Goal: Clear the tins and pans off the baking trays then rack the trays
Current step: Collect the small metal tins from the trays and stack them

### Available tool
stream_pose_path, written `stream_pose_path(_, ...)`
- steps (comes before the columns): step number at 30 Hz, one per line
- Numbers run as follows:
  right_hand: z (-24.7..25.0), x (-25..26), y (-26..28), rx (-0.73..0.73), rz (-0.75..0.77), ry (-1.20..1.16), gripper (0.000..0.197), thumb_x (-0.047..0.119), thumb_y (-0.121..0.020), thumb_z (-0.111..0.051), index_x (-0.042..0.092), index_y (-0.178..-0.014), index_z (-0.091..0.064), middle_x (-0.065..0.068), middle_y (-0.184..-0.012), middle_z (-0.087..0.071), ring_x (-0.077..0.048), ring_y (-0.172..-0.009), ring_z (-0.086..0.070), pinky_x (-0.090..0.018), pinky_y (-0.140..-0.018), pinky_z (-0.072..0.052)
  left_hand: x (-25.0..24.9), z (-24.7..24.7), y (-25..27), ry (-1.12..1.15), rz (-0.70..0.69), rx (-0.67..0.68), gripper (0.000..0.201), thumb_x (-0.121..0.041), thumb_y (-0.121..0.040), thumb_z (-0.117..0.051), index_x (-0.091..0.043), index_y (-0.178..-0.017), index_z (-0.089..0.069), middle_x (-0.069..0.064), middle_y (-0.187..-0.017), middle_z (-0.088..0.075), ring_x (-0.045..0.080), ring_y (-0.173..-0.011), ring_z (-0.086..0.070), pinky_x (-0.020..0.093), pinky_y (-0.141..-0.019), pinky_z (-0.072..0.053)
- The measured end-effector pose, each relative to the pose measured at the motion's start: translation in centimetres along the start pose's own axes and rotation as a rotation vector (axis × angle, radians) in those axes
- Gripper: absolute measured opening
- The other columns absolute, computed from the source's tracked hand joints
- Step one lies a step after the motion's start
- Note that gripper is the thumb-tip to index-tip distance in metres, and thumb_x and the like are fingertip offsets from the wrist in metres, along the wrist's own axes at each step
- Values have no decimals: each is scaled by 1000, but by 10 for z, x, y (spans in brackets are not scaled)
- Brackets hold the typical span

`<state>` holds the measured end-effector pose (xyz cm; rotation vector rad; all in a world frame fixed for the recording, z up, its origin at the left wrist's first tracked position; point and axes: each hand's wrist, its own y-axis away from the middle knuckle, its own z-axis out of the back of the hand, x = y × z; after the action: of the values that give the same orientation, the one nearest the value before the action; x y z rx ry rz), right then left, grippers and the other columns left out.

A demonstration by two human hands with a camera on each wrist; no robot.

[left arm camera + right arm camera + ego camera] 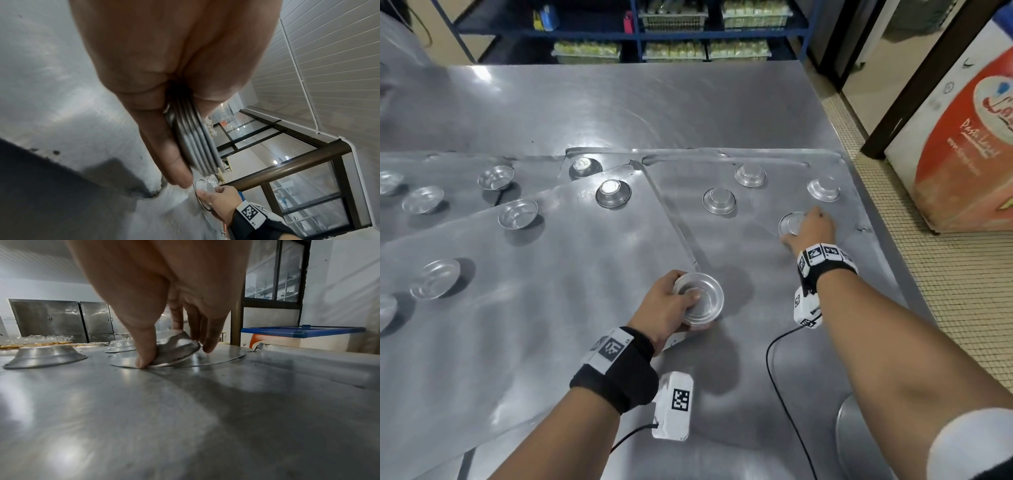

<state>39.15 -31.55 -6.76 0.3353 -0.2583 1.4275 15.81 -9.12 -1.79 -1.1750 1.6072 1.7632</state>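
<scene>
Several overlapping baking trays (585, 274) lie on a steel table. My left hand (688, 303) grips a stack of small round tins (702, 301) just above the trays; their nested rims (197, 146) show in the left wrist view. My right hand (804, 226) reaches onto the right tray (756, 240) and pinches an upside-down tin (174, 348) between thumb and fingers, tilting one edge up. Three more upside-down tins (719, 200) stand beyond it. Upright tins (518, 213) are scattered over the left trays, and two of them (613, 193) hold something white.
The table's right edge (887, 240) drops to a tiled floor with an orange-and-white chest freezer (962, 154) beside it. Blue shelving (674, 34) with filled crates stands behind the table. A round metal object (859, 428) sits at the near right corner. Wrist-camera cables trail over the trays.
</scene>
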Motion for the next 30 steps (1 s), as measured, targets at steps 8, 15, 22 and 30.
stream_pose_path(8, 20, 23, 70, -85, 46, -302, 74, 19, -67, -85, 7, -129, -46, -18, -129, -52, -37, -114, -56, -41, -92, -49, 2, 8, 22, -16, -4, 17, 14, 1, -93, -58, -8, -104, -62, 26, -104, -67, 51, -99, -67, 73, -82, -52)
stream_pose_path(15, 32, 47, 172, -118, 261, -581, 68, 27, -58, -91, 26, -116, -56, 0, -118, -51, -17, -104, -59, -34, -97, -52, -2, 19, 43, -24, -26, 62, 12, -31, -81, -67, -20, -88, -68, 12, -86, -67, 37, -82, -65, 54, -79, -55)
stream_pose_path(22, 43, 69, 257, -62, 415, -925, 68, 17, -62, -93, 21, -116, -52, 4, -117, -61, -10, -112, -63, -30, -97, -53, -6, 26, 57, 91, -7, 93, 52, -58, -85, -66, -13, -109, -72, 19, -105, -74, 34, -92, -70, 65, -96, -51)
stream_pose_path(30, 27, 77, 295, 39, 477, -906, 69, 23, -61, -92, 29, -116, -51, 14, -121, -66, -8, -112, -66, -37, -96, -54, -10, 33, 63, 111, 7, 160, 42, -36, -92, -71, -7, -121, -64, 13, -97, -72, 23, -76, -69, 37, -69, -62)
